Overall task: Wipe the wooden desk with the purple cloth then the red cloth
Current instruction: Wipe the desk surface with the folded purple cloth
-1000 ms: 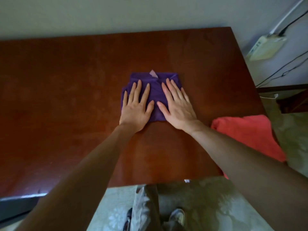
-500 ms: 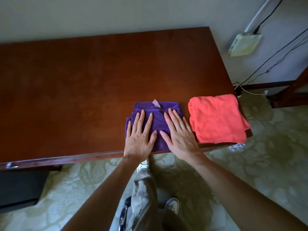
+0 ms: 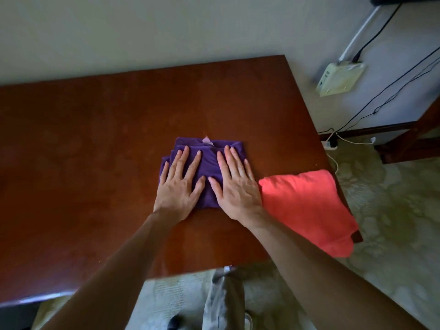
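Purple cloth (image 3: 209, 167) pushed farther up desk (image 3: 95, 163) | both hands' fingers spread flat on it | tag (image 3: 207, 140) unreadable

Pale wall box (image 3: 339, 78), black cables (image 3: 390, 91), patterned carpet (image 3: 392, 210), possibly a shoe (image 3: 247, 321)

Both forearms are bare, with no sleeves, watch or rings showing on the left hand (image 3: 179, 186) or right hand (image 3: 238, 186). Grey trousers (image 3: 222, 303) cover the legs, above a light shoe (image 3: 248, 320).

purple cloth (image 3: 209, 160) partly under hands, desk (image 3: 71, 163) cropped left
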